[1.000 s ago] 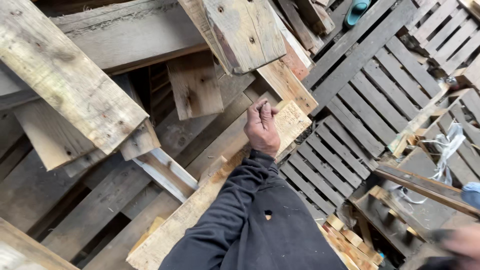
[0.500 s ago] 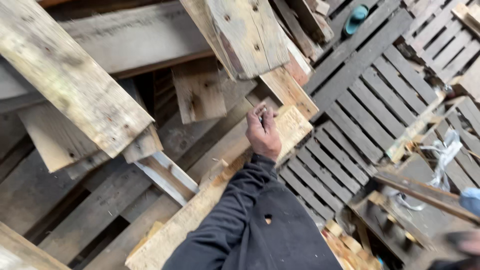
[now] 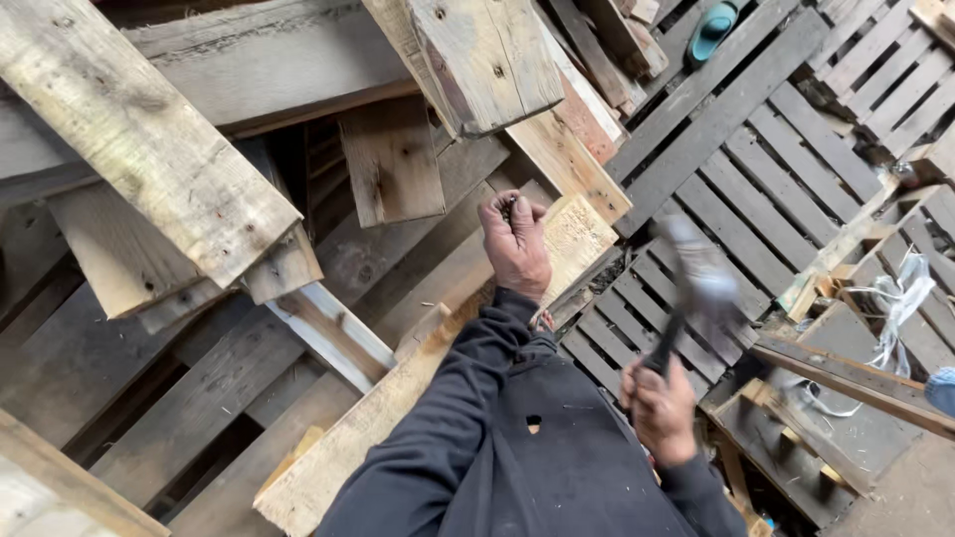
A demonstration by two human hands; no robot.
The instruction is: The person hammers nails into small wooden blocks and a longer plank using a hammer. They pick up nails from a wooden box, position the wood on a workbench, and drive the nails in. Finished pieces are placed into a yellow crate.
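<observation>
Both your hands were closed on something. Your left hand [image 3: 515, 244] pinched a small dark nail [image 3: 509, 207] at the fingertips, held against the pale plank [image 3: 398, 398] near its far end. Your right hand [image 3: 661, 410] was fisted round a hammer [image 3: 686, 298]; head blurred, raised over the grey pallet [image 3: 756, 189], well apart from the nail. Plank ran diagonally from bottom centre up to your left hand, lying on a pile of loose weathered boards [image 3: 139, 149]. One short board [image 3: 487, 60] stuck out above the hand. A teal shoe [image 3: 711, 28] sat on the slats at top right. White plastic strapping [image 3: 900, 298] lay at right edge. Dark sleeves [image 3: 477, 438] covered both arms.
</observation>
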